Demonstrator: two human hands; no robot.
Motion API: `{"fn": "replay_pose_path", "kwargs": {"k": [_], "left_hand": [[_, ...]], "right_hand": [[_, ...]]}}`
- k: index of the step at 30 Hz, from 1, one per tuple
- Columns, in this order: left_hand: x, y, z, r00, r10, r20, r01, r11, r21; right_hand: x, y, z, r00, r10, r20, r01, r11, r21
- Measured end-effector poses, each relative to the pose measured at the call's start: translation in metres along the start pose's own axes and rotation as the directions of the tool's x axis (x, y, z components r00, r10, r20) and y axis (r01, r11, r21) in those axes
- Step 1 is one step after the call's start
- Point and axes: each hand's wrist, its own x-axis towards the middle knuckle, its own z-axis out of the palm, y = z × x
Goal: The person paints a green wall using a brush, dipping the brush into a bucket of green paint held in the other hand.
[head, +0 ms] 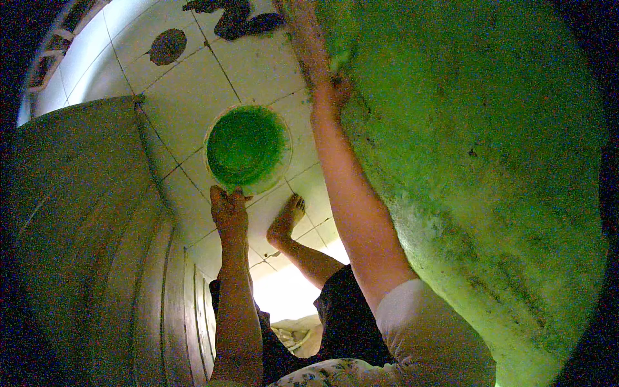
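A round green basin with a pale rim is over the tiled floor in front of me. My left hand grips the near edge of its rim, fingers closed on it. My right arm stretches forward along the green wall. At its far end my right hand is against or close to the wall; the picture is dark and grainy there, so its fingers and anything in them cannot be made out.
A green, stained wall runs along the right side. A grey ribbed panel stands at the left. On the pale tiled floor are a dark round patch and a dark irregular shape. My bare foot is near the basin.
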Motion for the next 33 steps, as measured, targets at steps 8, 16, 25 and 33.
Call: {"fn": "replay_pose_path", "kwargs": {"k": [8, 16, 25, 33], "left_hand": [[-0.009, 0.008, 0.014, 1.0, 0.008, 0.001, -0.008, 0.997, -0.078], [-0.017, 0.015, 0.018, 1.0, -0.005, -0.015, 0.006, 0.999, 0.043], [-0.006, -0.001, 0.014, 0.998, 0.04, -0.051, -0.044, 0.996, -0.082], [-0.001, 0.013, 0.009, 0.999, -0.019, 0.049, 0.017, 0.999, 0.033]], "right_hand": [[-0.02, -0.005, 0.007, 0.997, 0.07, 0.032, -0.069, 0.997, -0.036], [-0.007, 0.005, -0.036, 0.998, 0.0, 0.065, 0.011, 0.987, -0.161], [-0.01, -0.047, 0.037, 0.862, -0.362, 0.355, 0.5, 0.726, -0.473], [0.02, -0.074, 0.057, 0.917, -0.32, 0.238, 0.387, 0.859, -0.334]]}}
